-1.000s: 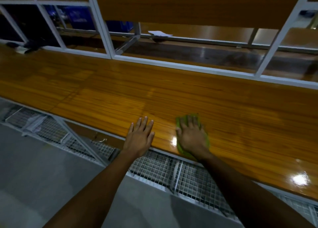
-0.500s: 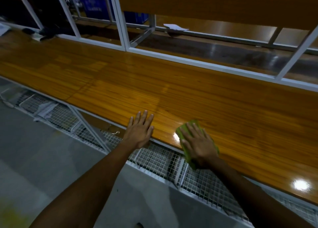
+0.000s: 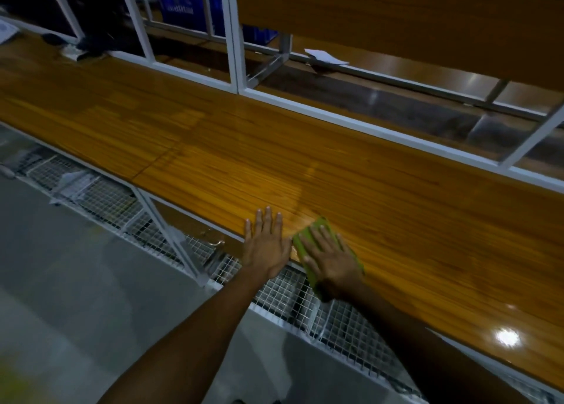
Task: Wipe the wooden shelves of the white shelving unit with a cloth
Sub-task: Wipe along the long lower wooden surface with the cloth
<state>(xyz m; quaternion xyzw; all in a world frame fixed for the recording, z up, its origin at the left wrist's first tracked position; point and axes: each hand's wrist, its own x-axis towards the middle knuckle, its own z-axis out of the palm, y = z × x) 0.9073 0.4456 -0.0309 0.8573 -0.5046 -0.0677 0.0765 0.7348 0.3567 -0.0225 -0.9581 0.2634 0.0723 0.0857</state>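
A long glossy wooden shelf (image 3: 305,165) runs across the head view inside a white metal frame (image 3: 236,46). My right hand (image 3: 331,257) lies flat with straight fingers on a green cloth (image 3: 317,224), pressing it to the shelf's front edge. The cloth shows beyond the fingertips and under the palm; its near part hangs over the edge. My left hand (image 3: 267,245) rests flat on the front edge just left of the cloth, fingers straight and nearly touching it.
A white wire mesh rack (image 3: 290,293) runs below the shelf, above a grey floor (image 3: 61,296). Behind the frame lies another wooden surface with a white paper (image 3: 325,56). Blue crates (image 3: 183,3) stand at the back. An upper wooden board (image 3: 396,16) overhangs at top right.
My right hand has slid the cloth left along the front edge until it is beside my left hand. The view has shifted left along the shelf.
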